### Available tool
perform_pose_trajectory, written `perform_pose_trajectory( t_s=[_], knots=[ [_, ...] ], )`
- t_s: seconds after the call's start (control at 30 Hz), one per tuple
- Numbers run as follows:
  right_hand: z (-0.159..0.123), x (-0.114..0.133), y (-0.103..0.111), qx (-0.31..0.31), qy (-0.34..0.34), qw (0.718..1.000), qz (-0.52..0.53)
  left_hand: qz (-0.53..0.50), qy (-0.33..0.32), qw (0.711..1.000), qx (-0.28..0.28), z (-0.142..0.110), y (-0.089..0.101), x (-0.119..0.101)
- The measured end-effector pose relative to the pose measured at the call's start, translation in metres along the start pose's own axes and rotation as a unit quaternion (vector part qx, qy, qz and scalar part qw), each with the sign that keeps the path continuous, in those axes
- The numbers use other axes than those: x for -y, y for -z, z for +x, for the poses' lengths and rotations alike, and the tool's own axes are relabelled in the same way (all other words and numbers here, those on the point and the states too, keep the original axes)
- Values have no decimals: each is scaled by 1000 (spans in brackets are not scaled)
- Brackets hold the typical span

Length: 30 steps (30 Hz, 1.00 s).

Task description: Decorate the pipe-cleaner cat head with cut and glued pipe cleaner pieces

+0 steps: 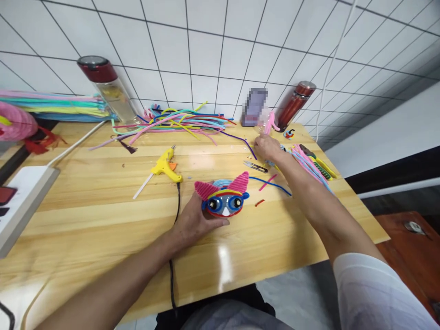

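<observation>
My left hand (195,214) is wrapped round a pipe-cleaner animal head (225,201) with pink pointed ears, blue-ringed eyes and a white nose, held just above the table. Farther off, my right hand (268,147) reaches to the back right, its fingers bent down by a pink pipe-cleaner piece (271,123) in a clear holder. What lies under those fingers is hidden. Close to that hand are black-handled thread snips (256,167) and a purple pipe cleaner (237,138). A blue pipe cleaner (271,184) and a short red piece (260,202) lie right of the head.
A yellow glue gun (167,167) with a black cord lies left of centre. Loose pipe cleaners (182,121) are heaped along the wall. Two flasks (113,94), (296,105) stand at the back. Green-and-yellow pliers (321,166) lie right; a white power strip (29,197) is left.
</observation>
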State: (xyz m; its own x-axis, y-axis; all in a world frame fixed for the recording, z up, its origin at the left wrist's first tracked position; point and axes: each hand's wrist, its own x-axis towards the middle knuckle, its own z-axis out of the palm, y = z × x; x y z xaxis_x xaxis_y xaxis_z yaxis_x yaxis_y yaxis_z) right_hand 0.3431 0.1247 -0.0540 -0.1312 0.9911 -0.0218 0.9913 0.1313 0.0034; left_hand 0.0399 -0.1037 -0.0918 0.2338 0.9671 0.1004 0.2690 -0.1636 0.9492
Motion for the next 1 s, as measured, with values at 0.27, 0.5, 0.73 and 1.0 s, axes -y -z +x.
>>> perform_pose_trajectory(
  t_s=[0.27, 0.5, 0.73, 1.0],
  knots=[
    [-49, -8, 28, -89, 5, 993, 81, 31, -48, 998, -10, 1, 1, 1],
    [-158, 20, 47, -240, 85, 893, 372, 48, -56, 997, -18, 2, 1, 2],
    [-224, 85, 46, -292, 166, 884, 326, 47, -90, 995, -14, 4, 0, 4],
    [-231, 111, 32, -284, 192, 882, 325, 54, -98, 994, -15, 4, -1, 7]
  ],
)
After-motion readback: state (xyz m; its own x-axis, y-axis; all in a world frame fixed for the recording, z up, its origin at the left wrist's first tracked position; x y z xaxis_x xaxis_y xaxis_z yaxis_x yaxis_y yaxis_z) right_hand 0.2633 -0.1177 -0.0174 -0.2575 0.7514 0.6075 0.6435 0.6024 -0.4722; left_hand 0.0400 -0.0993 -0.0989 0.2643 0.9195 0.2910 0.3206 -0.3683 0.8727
